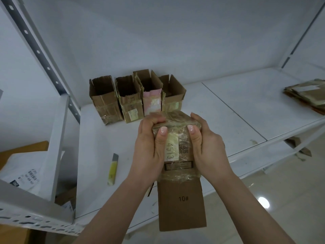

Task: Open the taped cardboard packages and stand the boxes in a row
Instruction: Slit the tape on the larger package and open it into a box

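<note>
Cardboard package (179,155) marked "4513" and "10#" between both hands (177,147)

A tape-wrapped brown cardboard package (177,155) is held above the white shelf — one flap, printed "10#", hangs open toward the camera. Behind it, four opened boxes (135,97) stand upright, side by side in a row.
</note>
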Tool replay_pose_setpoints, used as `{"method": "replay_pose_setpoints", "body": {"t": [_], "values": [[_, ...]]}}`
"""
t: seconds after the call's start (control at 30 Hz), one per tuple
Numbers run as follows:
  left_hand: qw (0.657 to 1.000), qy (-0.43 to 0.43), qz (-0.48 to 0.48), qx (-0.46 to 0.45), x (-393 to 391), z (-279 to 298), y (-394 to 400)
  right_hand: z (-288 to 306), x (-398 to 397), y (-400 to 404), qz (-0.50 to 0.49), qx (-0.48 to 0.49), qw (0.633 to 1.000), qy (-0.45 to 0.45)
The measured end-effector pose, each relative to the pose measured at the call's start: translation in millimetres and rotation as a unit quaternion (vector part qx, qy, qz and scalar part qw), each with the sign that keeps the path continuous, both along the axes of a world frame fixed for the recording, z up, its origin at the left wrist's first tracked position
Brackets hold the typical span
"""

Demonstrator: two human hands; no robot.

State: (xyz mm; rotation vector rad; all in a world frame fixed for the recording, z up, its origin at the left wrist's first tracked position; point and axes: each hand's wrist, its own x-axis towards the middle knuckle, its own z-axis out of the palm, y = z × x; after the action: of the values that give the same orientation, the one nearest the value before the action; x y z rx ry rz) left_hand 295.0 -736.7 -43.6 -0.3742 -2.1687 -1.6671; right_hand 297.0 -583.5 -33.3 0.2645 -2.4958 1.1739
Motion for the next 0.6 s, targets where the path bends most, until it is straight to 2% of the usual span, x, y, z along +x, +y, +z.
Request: {"method": "replay_pose_setpoints", "body": {"t": [0.13,0.27,0.33,0.4,0.47,0.53,0.6], "values": [[0.999,0.013,-0.007,-0.028,-7,-23,-12,-23,0,-2,0.035,-0.021,0.999,-0.024],[0.997,0.004,-0.072,0.020,-9,-40,-23,-43,2,0,0.076,-0.237,0.964,-0.094],[0.996,-0.004,-0.083,0.020,-5,-42,-26,-46,-4,4,0.041,-0.280,0.947,-0.154],[0.994,-0.048,-0.082,0.059,-1,-46,-28,-48,-10,7,0.023,-0.259,0.945,-0.200],[0.985,-0.134,-0.058,0.093,0,-45,-28,-49,-12,3,0.029,-0.246,0.945,-0.214],[0.974,-0.210,-0.050,0.069,-3,-39,-28,-51,-10,0,0.043,-0.259,0.942,-0.212],[0.971,-0.230,-0.062,-0.003,-4,-27,-27,-56,-8,-1,0.053,-0.298,0.932,-0.198]]}}
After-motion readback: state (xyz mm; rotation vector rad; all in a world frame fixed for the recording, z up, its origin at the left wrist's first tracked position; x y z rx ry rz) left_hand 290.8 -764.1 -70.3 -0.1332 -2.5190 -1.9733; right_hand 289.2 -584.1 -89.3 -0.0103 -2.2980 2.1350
